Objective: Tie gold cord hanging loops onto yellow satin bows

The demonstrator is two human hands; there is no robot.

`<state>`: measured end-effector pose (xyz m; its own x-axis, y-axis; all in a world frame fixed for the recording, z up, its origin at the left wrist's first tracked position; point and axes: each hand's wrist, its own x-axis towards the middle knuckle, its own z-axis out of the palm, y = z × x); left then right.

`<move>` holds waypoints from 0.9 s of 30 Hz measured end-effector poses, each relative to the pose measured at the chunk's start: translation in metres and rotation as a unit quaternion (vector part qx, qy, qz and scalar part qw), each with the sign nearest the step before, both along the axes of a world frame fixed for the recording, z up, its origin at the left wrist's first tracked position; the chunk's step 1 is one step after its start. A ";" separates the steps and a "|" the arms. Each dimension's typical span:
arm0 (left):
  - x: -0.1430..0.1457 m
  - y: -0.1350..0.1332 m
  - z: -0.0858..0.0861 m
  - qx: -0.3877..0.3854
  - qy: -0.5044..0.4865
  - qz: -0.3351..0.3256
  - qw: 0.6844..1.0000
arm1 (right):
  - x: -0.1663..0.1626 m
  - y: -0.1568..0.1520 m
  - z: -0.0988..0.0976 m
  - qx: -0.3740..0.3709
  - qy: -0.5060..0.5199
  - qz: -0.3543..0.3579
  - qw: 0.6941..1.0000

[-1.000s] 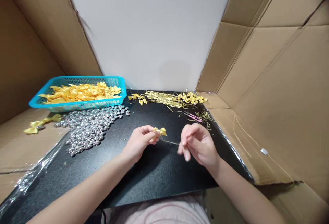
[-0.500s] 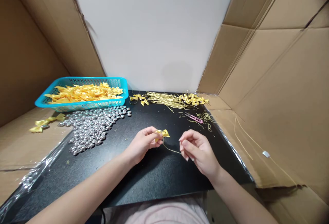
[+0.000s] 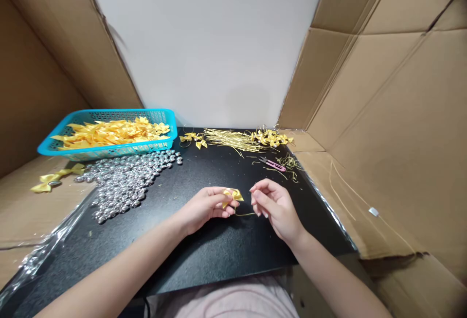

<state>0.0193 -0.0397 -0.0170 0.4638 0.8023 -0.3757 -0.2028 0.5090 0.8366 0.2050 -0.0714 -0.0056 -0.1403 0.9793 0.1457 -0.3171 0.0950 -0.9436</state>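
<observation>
My left hand (image 3: 206, 206) pinches a small yellow ribbon bow (image 3: 233, 194) just above the black mat (image 3: 219, 245). A thin gold thread (image 3: 243, 214) runs from the bow to my right hand (image 3: 273, 205), whose fingertips are pinched on the thread's end. The two hands are close together near the middle of the mat.
A blue basket (image 3: 109, 150) of yellow bows stands at the back left. Several silver beads (image 3: 126, 182) lie heaped in front of it. Gold threads (image 3: 229, 139), finished bows (image 3: 272, 138) and pink snips (image 3: 273, 164) lie at the back. Cardboard walls enclose both sides.
My hands have drawn closer together and lower toward the mat. The thread between them has shortened and curves in a loop under the bow.
</observation>
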 end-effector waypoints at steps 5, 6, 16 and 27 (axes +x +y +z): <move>0.000 0.000 0.001 -0.023 0.010 -0.009 1.000 | 0.000 0.001 0.000 0.002 0.008 0.002 1.000; 0.000 0.000 0.002 -0.027 0.010 -0.007 1.000 | 0.000 0.001 0.000 0.003 0.008 0.001 1.000; -0.001 0.000 0.004 -0.031 0.005 0.003 1.000 | 0.001 0.000 0.000 -0.009 -0.006 -0.008 1.000; -0.002 0.006 -0.009 0.016 0.021 0.041 0.999 | 0.009 -0.023 0.023 -0.029 0.183 0.106 0.977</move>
